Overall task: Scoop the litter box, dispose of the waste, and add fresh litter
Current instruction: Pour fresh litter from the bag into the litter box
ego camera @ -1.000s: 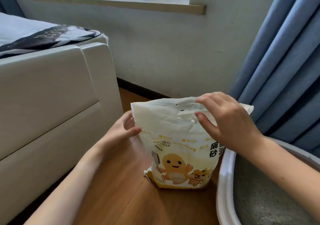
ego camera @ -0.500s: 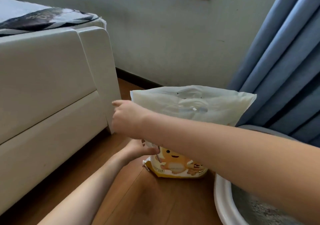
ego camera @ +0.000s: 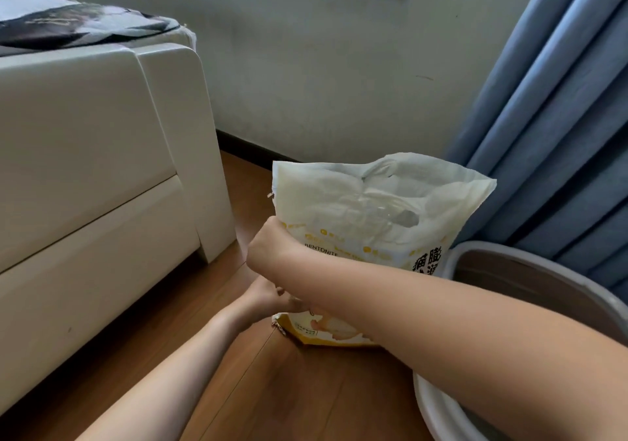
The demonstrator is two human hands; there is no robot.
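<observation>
A white and yellow bag of bentonite cat litter (ego camera: 373,209) stands upright on the wooden floor, its cut-out handle at the top. My right hand (ego camera: 268,250) crosses in front of the bag and grips its left side, fingers hidden behind it. My left hand (ego camera: 272,299) holds the bag's lower left corner, partly hidden under my right forearm. The grey and white litter box (ego camera: 530,267) sits right of the bag; my right arm covers most of it.
A white bed frame (ego camera: 102,155) with dark patterned bedding fills the left side. Blue curtains (ego camera: 557,118) hang behind the litter box. A pale wall with a dark skirting board runs behind the bag. Wooden floor (ego camera: 272,389) lies in front.
My right hand left the bag's top handle and crossed over to its left side. My left hand slid down from the upper left edge to the lower corner. The view dropped lower.
</observation>
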